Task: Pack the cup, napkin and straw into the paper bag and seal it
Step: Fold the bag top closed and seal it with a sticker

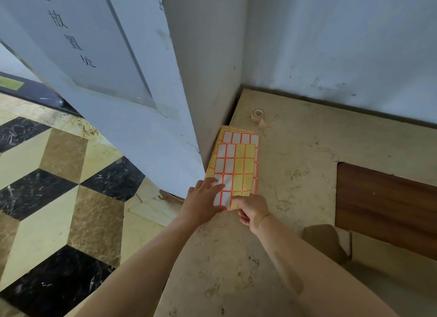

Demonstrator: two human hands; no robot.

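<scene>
A stack of yellow sticker sheets (236, 160) with red-edged white labels lies on the beige stone counter (295, 175), against the wall corner. My left hand (203, 201) lies flat on the near left part of the top sheet, fingers spread. My right hand (253, 210) pinches at the sheet's near edge with thumb and forefinger, apparently at one label. A brown paper bag (326, 243) lies at the right, partly behind my right forearm. No cup, napkin or straw is in view.
A small roll of beige tape (258, 115) stands near the back wall. A dark wooden panel (387, 208) is set into the counter at the right. A white door (99, 56) and patterned floor tiles (59, 186) lie to the left, beyond the counter's edge.
</scene>
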